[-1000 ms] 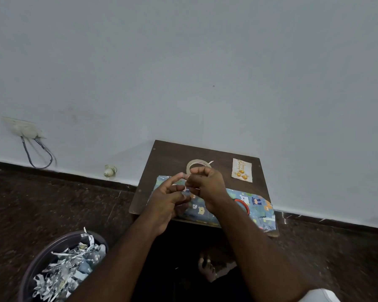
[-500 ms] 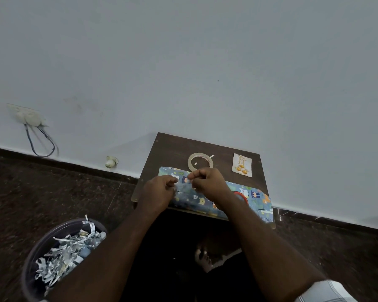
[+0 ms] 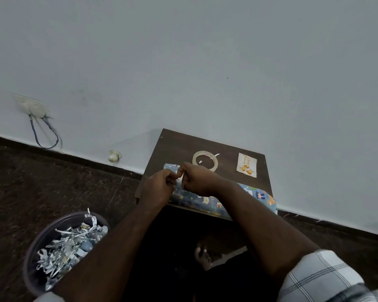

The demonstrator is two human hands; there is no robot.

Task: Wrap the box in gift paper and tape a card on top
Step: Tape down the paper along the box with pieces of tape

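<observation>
Both hands have closed together since half a second ago: left hand and right hand now touch, fingers curled, pinching something small, seemingly tape, over the box; roll just beyond.

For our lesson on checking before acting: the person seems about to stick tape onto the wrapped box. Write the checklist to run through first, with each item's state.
1. Wrapped box lies on the table: ok.
2. Left hand and right hand meet over the box's left end: ok.
3. Tape piece pinched between the fingers: cannot tell, hidden.
4. Tape roll within reach behind the hands: ok.
5. Card lies ready beside the roll, not yet on the box: ok.
</observation>
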